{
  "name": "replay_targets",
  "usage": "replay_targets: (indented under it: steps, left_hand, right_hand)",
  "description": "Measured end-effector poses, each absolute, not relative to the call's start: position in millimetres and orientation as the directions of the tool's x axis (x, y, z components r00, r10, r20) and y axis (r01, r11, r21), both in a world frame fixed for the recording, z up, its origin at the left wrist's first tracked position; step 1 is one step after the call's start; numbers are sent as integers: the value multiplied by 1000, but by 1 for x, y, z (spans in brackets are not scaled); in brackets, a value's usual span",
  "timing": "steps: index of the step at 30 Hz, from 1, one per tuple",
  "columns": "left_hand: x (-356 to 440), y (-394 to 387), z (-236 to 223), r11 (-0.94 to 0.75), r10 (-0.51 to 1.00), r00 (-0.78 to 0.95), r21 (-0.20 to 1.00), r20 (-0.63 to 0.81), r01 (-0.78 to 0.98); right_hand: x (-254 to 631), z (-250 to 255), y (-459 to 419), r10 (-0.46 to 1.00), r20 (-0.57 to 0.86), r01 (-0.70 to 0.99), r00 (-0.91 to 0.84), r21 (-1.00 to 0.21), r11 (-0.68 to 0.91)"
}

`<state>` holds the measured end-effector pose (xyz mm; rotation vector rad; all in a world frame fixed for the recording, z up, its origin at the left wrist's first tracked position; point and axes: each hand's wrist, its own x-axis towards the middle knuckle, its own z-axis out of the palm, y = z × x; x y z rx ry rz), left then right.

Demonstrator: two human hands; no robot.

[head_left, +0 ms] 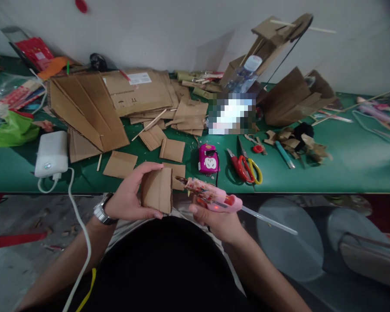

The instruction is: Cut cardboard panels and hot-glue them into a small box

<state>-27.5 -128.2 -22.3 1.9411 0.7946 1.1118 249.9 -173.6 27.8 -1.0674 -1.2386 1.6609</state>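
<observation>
My left hand (130,193), with a metal watch on its wrist, grips a piece of cardboard (157,190) between thumb and fingers, just off the table's front edge. My right hand (218,219) is wrapped round a pink hot glue gun (211,193). A clear glue stick (269,219) juts from the gun's back end, and a small orange light glows on its body. The dirty nozzle points left at the cardboard's right edge, a short gap away. Behind it, more cut cardboard squares (173,150) lie on the green table (143,185).
A magenta socket block (209,159), scissors (247,167) and a blue-green cutter (285,154) lie in front. A white power bank (52,154) with a cable stands left. Farther back are a folded cardboard form (87,110), cardboard sheets (139,93) and a plastic bottle (245,76).
</observation>
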Motion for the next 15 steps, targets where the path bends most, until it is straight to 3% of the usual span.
replay_targets:
  steps: [15]
  left_hand:
    - [-26, -128, -16, -561, 772, 430, 819, 467, 118]
  right_hand:
    - [249, 27, -175, 925, -157, -150, -347, -964, -220]
